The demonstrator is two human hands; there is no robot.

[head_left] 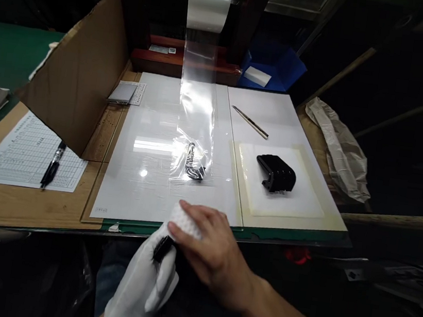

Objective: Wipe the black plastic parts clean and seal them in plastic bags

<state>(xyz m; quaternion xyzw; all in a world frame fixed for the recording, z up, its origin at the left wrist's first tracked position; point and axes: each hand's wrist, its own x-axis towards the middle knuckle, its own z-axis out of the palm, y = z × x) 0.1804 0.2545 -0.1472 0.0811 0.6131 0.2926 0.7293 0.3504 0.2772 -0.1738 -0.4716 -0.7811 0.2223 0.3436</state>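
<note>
My left hand (144, 279), in a white glove, is closed round a small black part (162, 249) in front of the table's near edge. Bare and close against it, my right hand (215, 247) pinches a white dimpled cloth (186, 221) over the top of that part. Clear film (200, 84) hangs from a roll and lies over the white sheet, with a dark curved part (194, 169) at its lower end. On the square pad at the right rests a black ribbed part (277, 173).
A cardboard panel (79, 63) stands at the left, beside a printed form (21, 154) with a black pen (53, 165). Tweezers (250, 122) lie at the right rear, before a blue bin (276, 68). The film roll (208, 2) hangs on a metal bar.
</note>
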